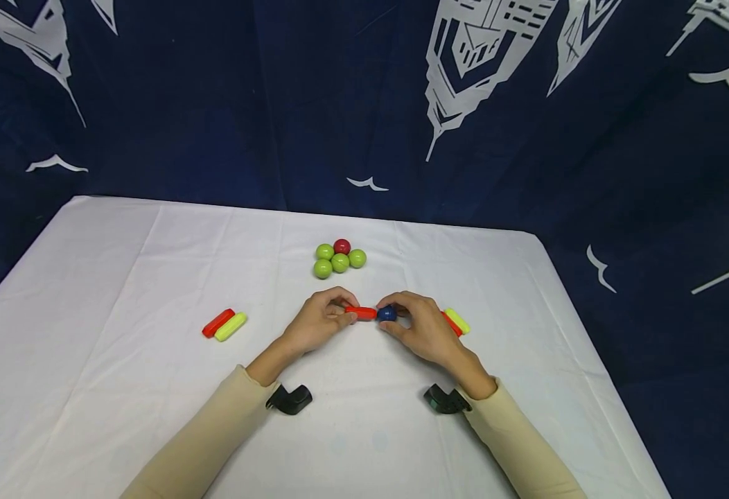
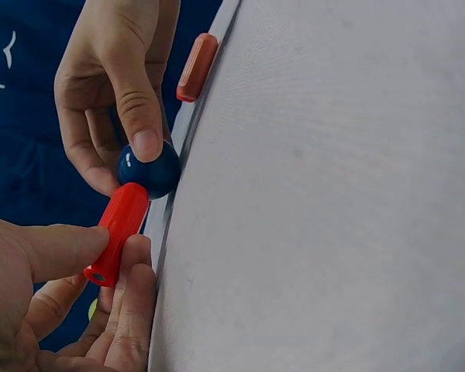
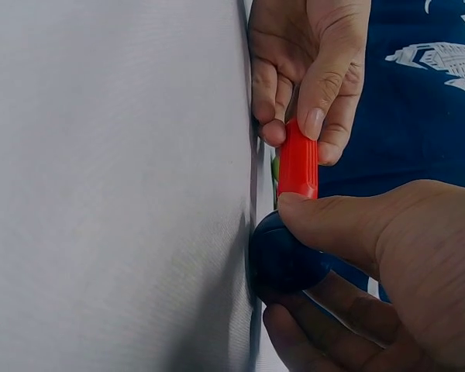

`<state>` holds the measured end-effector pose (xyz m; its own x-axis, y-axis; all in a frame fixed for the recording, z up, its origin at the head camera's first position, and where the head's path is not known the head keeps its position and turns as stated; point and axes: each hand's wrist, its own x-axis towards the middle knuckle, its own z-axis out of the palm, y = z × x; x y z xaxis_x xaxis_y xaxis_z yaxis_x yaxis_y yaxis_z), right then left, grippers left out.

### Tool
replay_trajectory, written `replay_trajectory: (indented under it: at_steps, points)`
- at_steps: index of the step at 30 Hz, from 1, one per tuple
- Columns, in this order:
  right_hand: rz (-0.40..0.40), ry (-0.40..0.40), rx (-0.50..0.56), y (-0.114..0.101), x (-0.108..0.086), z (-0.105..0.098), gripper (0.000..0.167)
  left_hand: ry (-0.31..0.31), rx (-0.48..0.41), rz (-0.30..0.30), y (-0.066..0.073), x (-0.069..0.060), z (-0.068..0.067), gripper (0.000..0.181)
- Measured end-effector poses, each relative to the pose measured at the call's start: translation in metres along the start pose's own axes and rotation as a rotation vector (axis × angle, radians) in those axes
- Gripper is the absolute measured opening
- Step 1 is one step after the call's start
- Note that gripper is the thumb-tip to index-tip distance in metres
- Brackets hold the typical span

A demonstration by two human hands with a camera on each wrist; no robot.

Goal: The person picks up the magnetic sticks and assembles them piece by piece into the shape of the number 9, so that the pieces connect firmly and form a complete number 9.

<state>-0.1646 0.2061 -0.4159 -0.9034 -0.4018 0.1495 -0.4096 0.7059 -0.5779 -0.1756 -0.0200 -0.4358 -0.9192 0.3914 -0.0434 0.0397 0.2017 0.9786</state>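
Note:
Near the middle of the white table, my left hand (image 1: 321,320) pinches a red ribbed rod (image 1: 364,314) between thumb and fingers. My right hand (image 1: 425,326) holds a shiny dark blue ball (image 1: 387,314) in its thumb and fingertips. The rod's end meets the ball; in the left wrist view the red rod (image 2: 122,229) touches the blue ball (image 2: 159,172). From the right wrist view, the ball (image 3: 283,260) sits low at the cloth, the thumb on its upper side. Whether the rod is fixed into the ball cannot be seen.
Behind the hands lie several green balls (image 1: 340,263) and one red ball (image 1: 341,247), grouped together. To the left are a red rod (image 1: 217,324) and a yellow rod (image 1: 231,327). Another yellow rod (image 1: 457,321) and red rod (image 1: 451,324) lie beyond my right hand, partly hidden.

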Motion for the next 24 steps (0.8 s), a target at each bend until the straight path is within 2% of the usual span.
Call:
replay_trajectory:
  at_steps: [16, 24]
  points:
    - [-0.002, 0.001, 0.004, 0.0003, 0.0012, -0.0013, 0.028, -0.013, 0.012, 0.022, 0.0008, -0.0008, -0.0014, 0.016]
    - [0.011, -0.018, 0.037, 0.0021, 0.0002, -0.0054, 0.027, 0.003, 0.034, -0.009, 0.0001, 0.0001, 0.0011, 0.017]
